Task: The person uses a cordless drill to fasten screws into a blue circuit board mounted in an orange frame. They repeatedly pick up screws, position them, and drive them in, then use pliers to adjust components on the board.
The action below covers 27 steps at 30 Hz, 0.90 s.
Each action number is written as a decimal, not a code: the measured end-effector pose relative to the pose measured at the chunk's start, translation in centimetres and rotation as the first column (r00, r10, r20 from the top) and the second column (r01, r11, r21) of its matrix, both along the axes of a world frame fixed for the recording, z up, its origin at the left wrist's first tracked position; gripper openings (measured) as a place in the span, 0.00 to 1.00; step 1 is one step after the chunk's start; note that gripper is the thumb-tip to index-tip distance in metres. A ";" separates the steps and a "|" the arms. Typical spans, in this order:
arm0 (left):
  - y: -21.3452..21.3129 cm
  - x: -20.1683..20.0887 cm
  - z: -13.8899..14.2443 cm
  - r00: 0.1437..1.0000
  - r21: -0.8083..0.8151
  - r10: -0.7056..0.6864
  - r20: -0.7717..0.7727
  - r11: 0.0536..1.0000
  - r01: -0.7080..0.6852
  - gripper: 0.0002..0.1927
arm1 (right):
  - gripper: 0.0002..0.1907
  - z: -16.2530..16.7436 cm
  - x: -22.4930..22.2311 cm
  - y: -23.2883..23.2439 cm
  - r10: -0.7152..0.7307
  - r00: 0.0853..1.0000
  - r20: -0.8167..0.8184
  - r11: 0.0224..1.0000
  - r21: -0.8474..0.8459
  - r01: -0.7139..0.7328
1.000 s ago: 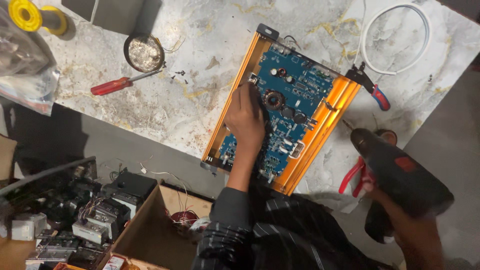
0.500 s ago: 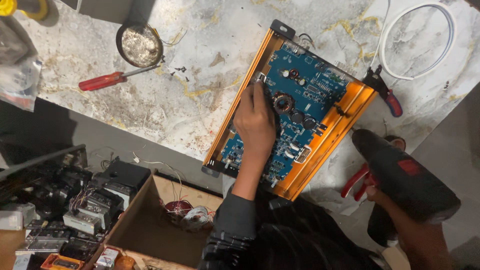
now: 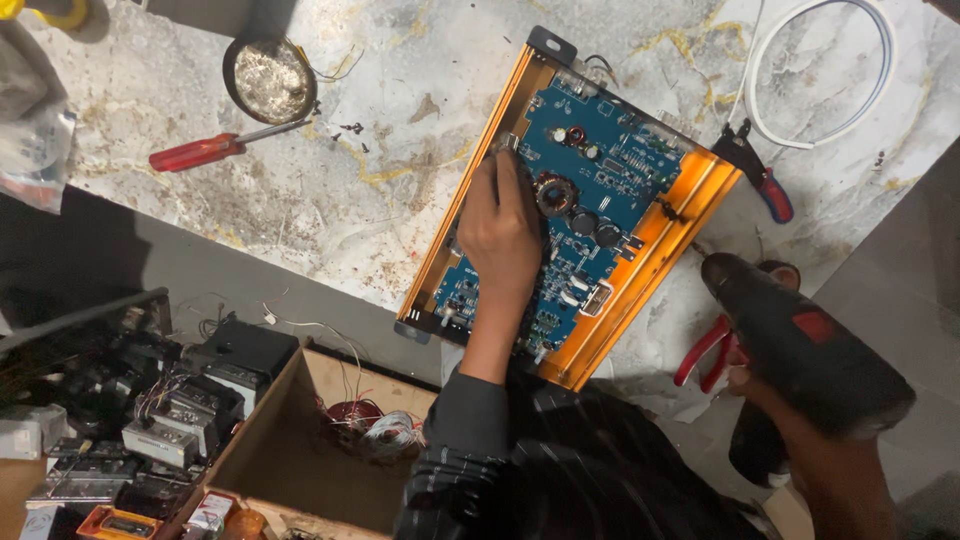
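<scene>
A blue circuit board (image 3: 600,190) lies in an orange metal case (image 3: 655,265) on the marble worktop (image 3: 330,200). My left hand (image 3: 503,235) rests on the board's left side, fingers curled down onto it near a copper coil; whether it grips anything is hidden. My right hand (image 3: 770,400) holds a black cordless drill (image 3: 800,345) by its handle at the lower right, its nose pointing up toward the case's right edge, a short gap away.
A red-handled screwdriver (image 3: 205,150) and a round tin (image 3: 268,78) lie at the upper left. Red-handled pliers (image 3: 760,180) and a white cable loop (image 3: 830,70) sit right of the case, more red pliers (image 3: 705,350) under the drill. A cardboard box (image 3: 300,450) and electronic parts stand below.
The drill has come up and closer to the case's right edge. My left hand stays on the board, shifted slightly along it. The view has moved a little.
</scene>
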<state>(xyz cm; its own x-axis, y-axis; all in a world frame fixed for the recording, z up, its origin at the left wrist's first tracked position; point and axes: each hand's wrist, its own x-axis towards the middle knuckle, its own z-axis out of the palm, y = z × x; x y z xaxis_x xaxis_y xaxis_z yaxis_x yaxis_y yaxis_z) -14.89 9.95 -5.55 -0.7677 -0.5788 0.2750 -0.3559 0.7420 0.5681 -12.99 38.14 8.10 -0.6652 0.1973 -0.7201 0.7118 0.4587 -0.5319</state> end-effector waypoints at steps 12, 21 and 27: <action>0.6 0.0 0.2 0.998 0.005 0.040 -0.040 0.999 -0.040 0.10 | 0.24 0.1 2.0 2.7 0.097 0.993 -0.070 0.995 0.008 -0.096; 1.0 0.4 0.2 0.998 0.100 0.039 -0.042 0.994 -0.035 0.11 | 0.26 0.0 3.2 4.1 0.083 0.994 -0.078 0.996 0.034 -0.080; 1.4 0.3 -0.1 0.994 0.082 0.079 -0.079 0.994 -0.072 0.11 | 0.23 1.4 3.1 3.1 0.080 0.997 -0.026 0.993 0.091 -0.077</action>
<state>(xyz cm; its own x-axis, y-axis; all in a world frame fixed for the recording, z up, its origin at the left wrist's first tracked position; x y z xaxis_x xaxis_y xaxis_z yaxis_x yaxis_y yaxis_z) -14.62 11.31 -5.69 -0.6978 -0.6566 0.2863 -0.3591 0.6665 0.6533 -9.93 41.27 9.52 -0.7016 0.2068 -0.6819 0.6567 0.5592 -0.5061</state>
